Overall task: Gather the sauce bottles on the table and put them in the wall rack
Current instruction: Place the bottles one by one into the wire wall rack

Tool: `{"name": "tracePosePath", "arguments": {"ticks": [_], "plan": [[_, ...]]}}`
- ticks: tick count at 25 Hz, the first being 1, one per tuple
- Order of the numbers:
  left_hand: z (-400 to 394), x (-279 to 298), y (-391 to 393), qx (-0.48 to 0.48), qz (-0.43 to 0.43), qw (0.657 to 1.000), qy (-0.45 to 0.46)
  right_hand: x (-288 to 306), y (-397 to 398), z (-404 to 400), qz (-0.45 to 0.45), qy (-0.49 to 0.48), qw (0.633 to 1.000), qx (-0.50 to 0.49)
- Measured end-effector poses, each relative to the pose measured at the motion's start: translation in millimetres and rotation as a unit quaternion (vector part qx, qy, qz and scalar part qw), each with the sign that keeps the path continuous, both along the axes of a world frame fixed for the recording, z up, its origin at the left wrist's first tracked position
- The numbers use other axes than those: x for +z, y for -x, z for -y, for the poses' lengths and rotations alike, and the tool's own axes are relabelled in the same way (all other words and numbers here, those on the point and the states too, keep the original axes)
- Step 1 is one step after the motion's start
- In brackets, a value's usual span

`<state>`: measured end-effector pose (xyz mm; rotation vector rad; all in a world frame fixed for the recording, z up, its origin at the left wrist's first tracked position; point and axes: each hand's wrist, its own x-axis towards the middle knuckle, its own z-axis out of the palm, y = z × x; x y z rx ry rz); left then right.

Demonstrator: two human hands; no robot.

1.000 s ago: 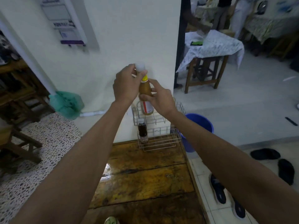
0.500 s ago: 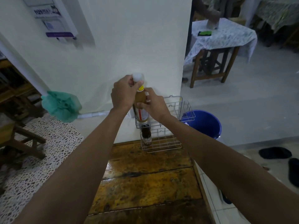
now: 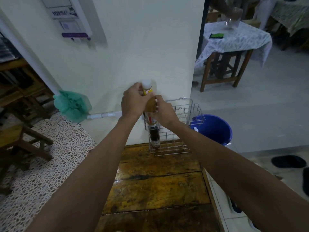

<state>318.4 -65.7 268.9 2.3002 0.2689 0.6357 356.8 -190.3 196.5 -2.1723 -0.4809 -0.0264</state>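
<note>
A tall brown sauce bottle (image 3: 150,104) with a white cap and yellow collar stands upright in the upper tier of the white wire wall rack (image 3: 184,111). My left hand (image 3: 133,102) grips its neck from the left. My right hand (image 3: 164,111) holds its body from the right. Its lower part with a red and white label sits inside the upper basket. A dark sauce bottle (image 3: 154,137) stands in the lower tier, directly beneath. The rack hangs on the cream wall just above the far edge of the wooden table (image 3: 155,186).
A blue bucket (image 3: 215,129) stands on the floor right of the rack. A green mop head (image 3: 71,105) leans on the wall to the left. Wooden chairs are at the left, a cloth-covered table (image 3: 234,41) at the back right, dark slippers (image 3: 288,162) on the floor.
Both hands have lowered the brown bottle down into the upper tier of the rack. The view has tilted so the rack sits lower in the frame.
</note>
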Motion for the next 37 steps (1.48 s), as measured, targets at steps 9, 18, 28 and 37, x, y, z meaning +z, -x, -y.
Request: {"name": "tracePosePath", "arguments": {"ticks": [9,18,28,37], "plan": [[1.7,3.0,7.5,-0.008,-0.004,1.0,-0.028,10.7,5.5,1.0,-0.004,0.007,1.0,-0.001],[-2.1,6.1,10.7,-0.004,-0.011,0.999,-0.037,14.9,9.8,3.7,-0.016,0.028,0.999,0.02],[1.7,5.4,11.0,-0.007,-0.03,0.999,-0.029,16.4,9.4,9.7,-0.035,0.052,0.997,0.038],[-0.2,-0.1,22.6,-0.033,-0.035,0.999,-0.017,19.1,16.2,10.9,-0.049,0.051,0.997,0.023]]}}
